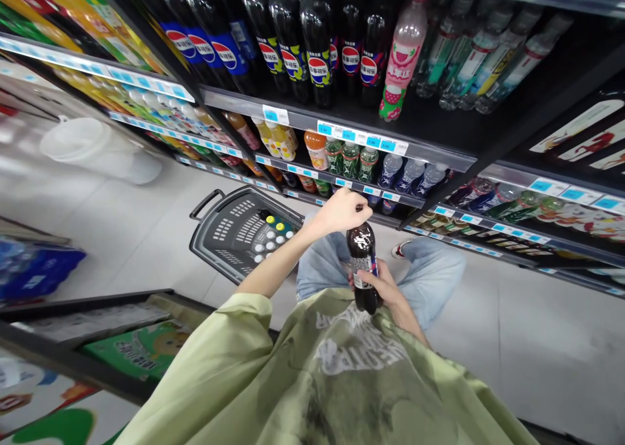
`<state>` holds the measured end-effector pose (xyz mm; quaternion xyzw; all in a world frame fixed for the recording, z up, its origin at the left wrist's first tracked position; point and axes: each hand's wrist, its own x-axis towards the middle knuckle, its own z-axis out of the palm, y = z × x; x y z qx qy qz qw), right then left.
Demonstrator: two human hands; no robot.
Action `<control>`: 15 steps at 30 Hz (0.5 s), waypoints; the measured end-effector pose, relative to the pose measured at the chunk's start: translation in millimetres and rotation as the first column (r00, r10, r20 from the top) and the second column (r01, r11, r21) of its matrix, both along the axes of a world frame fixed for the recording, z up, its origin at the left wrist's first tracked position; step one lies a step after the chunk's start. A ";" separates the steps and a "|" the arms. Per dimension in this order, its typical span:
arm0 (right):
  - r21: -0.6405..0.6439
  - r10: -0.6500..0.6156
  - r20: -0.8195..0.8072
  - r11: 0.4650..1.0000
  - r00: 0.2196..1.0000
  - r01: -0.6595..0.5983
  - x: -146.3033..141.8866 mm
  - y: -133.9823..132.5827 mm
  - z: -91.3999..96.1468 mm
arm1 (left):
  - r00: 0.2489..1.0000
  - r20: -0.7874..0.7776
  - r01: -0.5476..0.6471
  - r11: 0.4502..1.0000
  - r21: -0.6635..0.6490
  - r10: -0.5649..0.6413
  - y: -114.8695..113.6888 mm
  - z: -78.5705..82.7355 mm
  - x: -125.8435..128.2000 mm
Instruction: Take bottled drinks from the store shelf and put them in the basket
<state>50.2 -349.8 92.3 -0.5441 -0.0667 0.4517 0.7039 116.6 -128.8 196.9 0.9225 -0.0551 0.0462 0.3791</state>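
Note:
A dark cola bottle [362, 242] stands nearly upright close in front of my shirt. My left hand [346, 209] is closed over its top, and the cap is mostly hidden by the fingers. Lower down, my right hand [383, 283] wraps round the bottle near its base, with the thumb across the label. To the left of my knee, a dark grey shopping basket [215, 236] rests on the floor with several bottles in it, their white and yellow caps facing up.
Drink shelves [303, 109] run across the front, holding large cola bottles [319, 47], a pink bottle [403, 51] and smaller bottles below. A white bin [92, 146] stands on the left. A rack with a green panel [141, 350] is at lower left.

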 end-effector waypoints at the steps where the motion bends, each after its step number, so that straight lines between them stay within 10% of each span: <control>1: 0.042 0.021 -0.056 0.999 0.998 -0.019 -0.2 -1.3 -2.6 | 0.999 -0.008 0.037 0.999 -0.001 -0.037 1.4 -2.4 -0.3; 8: 0.294 0.125 -0.347 0.956 0.930 -0.018 -12.6 -4.1 -23.2 | 0.976 0.012 0.218 0.973 -0.070 -0.218 13.7 -19.3 -9.0; 15: 0.190 0.198 -0.345 0.972 0.918 -0.138 -5.9 11.2 -23.9 | 0.990 -0.020 0.125 0.931 -0.344 -0.140 34.8 -43.9 -24.8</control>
